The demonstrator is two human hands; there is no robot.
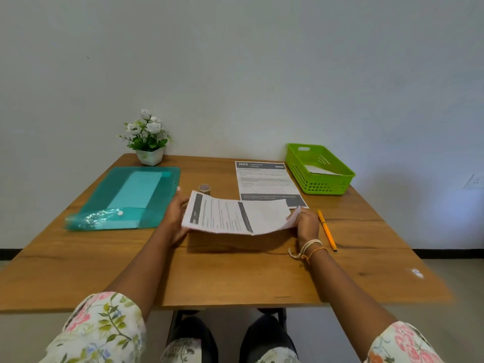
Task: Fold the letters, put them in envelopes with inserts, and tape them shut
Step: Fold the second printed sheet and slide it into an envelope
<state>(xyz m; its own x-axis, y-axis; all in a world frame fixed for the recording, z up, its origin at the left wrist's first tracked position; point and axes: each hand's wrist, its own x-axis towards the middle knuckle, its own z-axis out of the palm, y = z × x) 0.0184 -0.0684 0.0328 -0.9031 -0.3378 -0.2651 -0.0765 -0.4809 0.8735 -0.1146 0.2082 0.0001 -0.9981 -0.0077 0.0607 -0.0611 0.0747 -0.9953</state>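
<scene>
You are early in the job. The printed white paper letter (230, 214) is off the wooden counter (235, 273) and held over its middle, with the right-hand portion turned over so the blank back shows; I judge this the first fold, not yet creased flat. A second printed sheet with a dark header and footer band (267, 182) lies flat toward the far right of the counter, unfolded. Whether it is another letter or an insert I cannot tell.

Your left hand (175, 218) grips the letter's left edge, fingers curled behind the sheet and the thumb side toward you. Your right hand (306, 226) pinches the turned-over right edge, fingers closed on the paper. Both grips are closed on the same sheet and nothing else.

What is left, as far as I can see: finishing this fold, enveloping, adding inserts and taping. The translucent teal plastic folder (125, 197) along the left edge holds pale rectangular paper, possibly envelopes, though I cannot confirm it. The small brown roll (204, 189) just beyond the letter looks like the tape. The lime green plastic basket (319, 169) at the far right corner has some white paper in it, perhaps a finished piece. A yellow pencil (326, 230) lies beside your right hand, and a small potted white flower plant (148, 138) stands at the far edge.
</scene>
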